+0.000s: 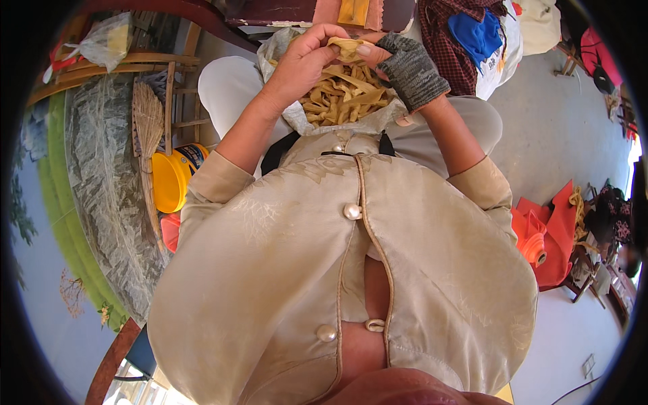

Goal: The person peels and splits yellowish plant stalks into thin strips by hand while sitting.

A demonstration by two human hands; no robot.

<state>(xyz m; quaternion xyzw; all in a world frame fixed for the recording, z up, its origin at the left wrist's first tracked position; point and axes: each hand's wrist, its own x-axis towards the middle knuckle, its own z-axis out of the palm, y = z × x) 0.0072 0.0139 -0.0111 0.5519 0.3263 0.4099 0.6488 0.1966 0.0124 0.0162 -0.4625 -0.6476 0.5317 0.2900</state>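
Both of my hands are raised over my lap, pinching one tan-yellow strip (pixel 348 49) between thumbs and fingers. My left hand (pixel 306 53) is bare and grips its left part. On my right hand (pixel 400 61) is a dark grey knitted fingerless glove, and its thumb presses on the strip's right part. Just below them, a whitish woven plastic sack (pixel 298 120) lies gaping between my legs. Many similar loose strips (pixel 344 98) fill it in a tangle; their material is hard to tell. The hands hide part of the sack's far side.
Beyond the hands is a dark red surface (pixel 273 11) with a wooden block (pixel 353 12) on pink cloth. Checked cloth (pixel 438 45) and a blue cloth (pixel 475 35) lie right of it. On my left are a straw broom (pixel 148 116) and a yellow bucket (pixel 169 181).
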